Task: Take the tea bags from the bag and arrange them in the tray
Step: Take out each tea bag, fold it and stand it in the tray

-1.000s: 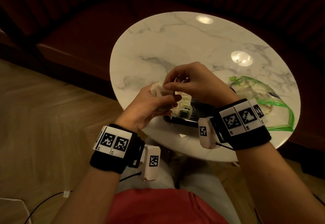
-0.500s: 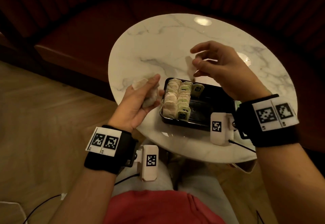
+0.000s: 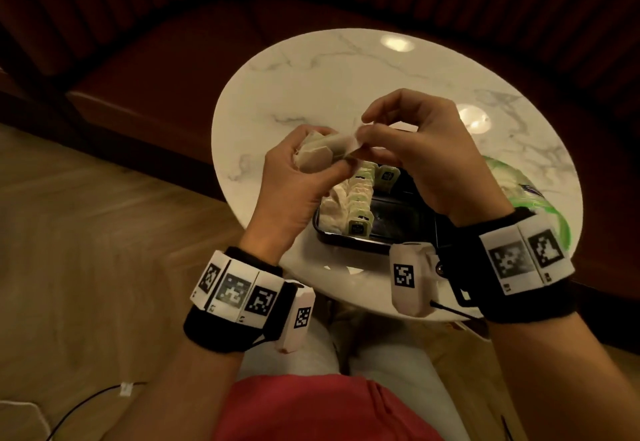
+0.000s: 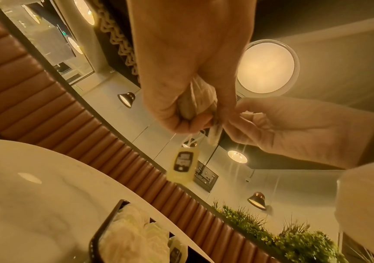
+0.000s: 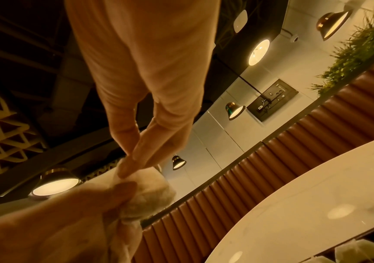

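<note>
Your left hand (image 3: 294, 177) grips a bunch of tea bags (image 3: 318, 155) above the surface (image 3: 311, 77). Your right hand (image 3: 426, 156) pinches one bag's corner over the tray (image 3: 346, 241).

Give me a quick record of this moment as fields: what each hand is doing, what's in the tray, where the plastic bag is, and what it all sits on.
left hand: left hand grips a bunch of tea bags above the tray
right hand: right hand pinches one tea bag from that bunch
tray: black tray, rows of tea bags at its left side, the rest bare
plastic bag: green-edged plastic bag lies right of the tray
surface: round marble table
hanging tag: yellow tag dangles under the left hand
</note>
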Demonstrator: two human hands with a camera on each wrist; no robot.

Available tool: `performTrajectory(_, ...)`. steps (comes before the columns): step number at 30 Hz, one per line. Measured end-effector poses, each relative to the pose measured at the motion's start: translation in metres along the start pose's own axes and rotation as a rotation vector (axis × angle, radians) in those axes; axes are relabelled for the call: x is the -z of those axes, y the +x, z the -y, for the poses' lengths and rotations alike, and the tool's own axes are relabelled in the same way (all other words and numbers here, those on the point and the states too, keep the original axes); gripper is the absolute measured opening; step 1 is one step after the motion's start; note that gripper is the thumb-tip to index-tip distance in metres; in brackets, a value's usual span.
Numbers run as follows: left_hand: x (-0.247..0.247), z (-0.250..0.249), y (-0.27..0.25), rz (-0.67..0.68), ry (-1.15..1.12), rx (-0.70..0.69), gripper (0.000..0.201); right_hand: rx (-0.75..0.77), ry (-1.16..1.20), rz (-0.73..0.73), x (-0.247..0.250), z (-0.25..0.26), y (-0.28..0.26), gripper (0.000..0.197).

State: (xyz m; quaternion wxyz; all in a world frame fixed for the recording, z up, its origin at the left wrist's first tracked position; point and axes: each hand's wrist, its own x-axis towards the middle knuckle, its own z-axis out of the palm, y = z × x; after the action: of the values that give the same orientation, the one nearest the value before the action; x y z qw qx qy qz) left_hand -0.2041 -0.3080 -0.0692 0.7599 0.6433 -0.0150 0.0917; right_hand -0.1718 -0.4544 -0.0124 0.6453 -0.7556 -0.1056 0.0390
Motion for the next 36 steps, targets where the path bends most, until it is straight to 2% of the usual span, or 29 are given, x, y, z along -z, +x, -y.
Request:
performTrajectory(4, 0.006, 0.001, 0.001, 0.020, 0.000, 0.016, 0.022, 0.055, -0.093, 0.105, 0.005, 0.002, -0.004, 0.012)
performTrajectory(7, 0.009, 0.004, 0.003, 0.053, 0.017, 0.056, 0.022, 0.109, -0.384, 0.303, 0.016, 0.006, -0.003, 0.020)
performTrajectory(9, 0.009, 0.008, 0.004, 0.058, 0.033, 0.079, 0.023, 0.135, -0.554, 0.370, 0.020, 0.004, -0.001, 0.023)
performTrajectory(12, 0.007, 0.011, 0.003, 0.070, 0.025, 0.104, 0.021, 0.184, -0.621, 0.327, 0.021, -0.002, 0.003, 0.017)
performTrajectory(16, 0.008, 0.013, 0.001, 0.094, 0.019, 0.127, 0.019, 0.169, -0.596, 0.225, 0.022, -0.009, 0.006, 0.009)
performTrajectory(19, 0.010, 0.016, 0.001, 0.115, 0.002, 0.150, 0.031, 0.154, -0.517, 0.163, 0.022, -0.012, 0.006, 0.008)
performTrajectory(23, 0.009, 0.020, 0.002, 0.105, -0.019, 0.158, 0.029, 0.064, -0.307, 0.089, 0.023, -0.016, 0.001, 0.011)
performTrajectory(26, 0.008, 0.022, 0.003, 0.050, -0.074, 0.215, 0.030, -0.020, -0.137, 0.055, 0.023, -0.021, -0.007, 0.014)
performTrajectory(32, 0.005, 0.022, 0.004, 0.009, -0.152, 0.303, 0.016, -0.142, 0.162, -0.029, 0.018, -0.035, -0.019, 0.006)
performTrajectory(36, 0.003, 0.021, 0.002, 0.042, -0.193, 0.298, 0.037, -0.161, 0.339, -0.064, 0.017, -0.043, -0.023, 0.010)
